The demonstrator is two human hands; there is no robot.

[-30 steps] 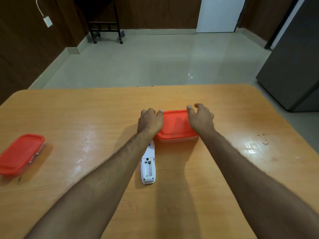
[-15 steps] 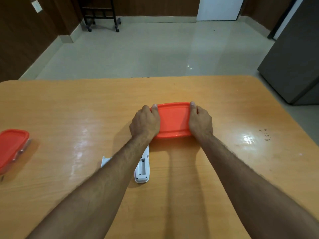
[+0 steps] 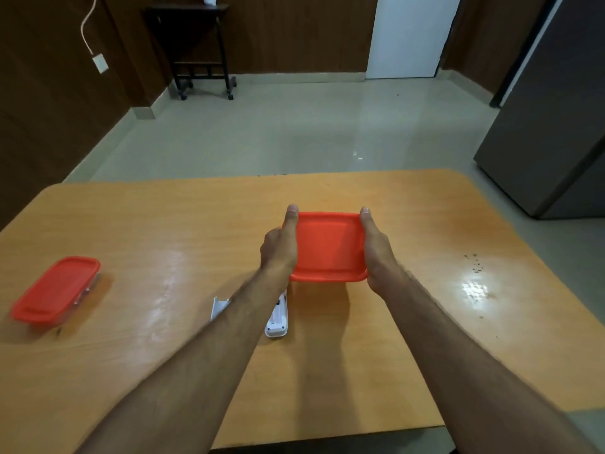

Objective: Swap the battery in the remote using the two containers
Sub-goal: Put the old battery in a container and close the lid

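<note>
Container in hands: red-lidded container (image 3: 329, 245), rectangular with rounded corners, lid on, its lower body hidden under the lid; held at the middle of the counter (image 3: 409, 339), and whether its base touches the wood cannot be told.
Left hand: left hand (image 3: 278, 249) grips the container's left side, thumb stretched along the lid's left edge up to the far corner, other fingers out of sight beneath.
Right hand: right hand (image 3: 376, 249) grips the right side the same way, thumb along the right edge to the far corner, remaining fingers hidden below.
Hands together: clamped on the one container from opposite sides, apart by its width.
Remote: white remote (image 3: 277, 317) lies on the counter just nearer than the container, partly covered by the left forearm, back facing up with the battery bay uncovered.
Battery cover: small white battery cover (image 3: 218, 308) on the counter just left of the left forearm.
Second container: second red-lidded container (image 3: 55, 291), clear-bodied, near the counter's left edge, well apart from the hands.
</note>
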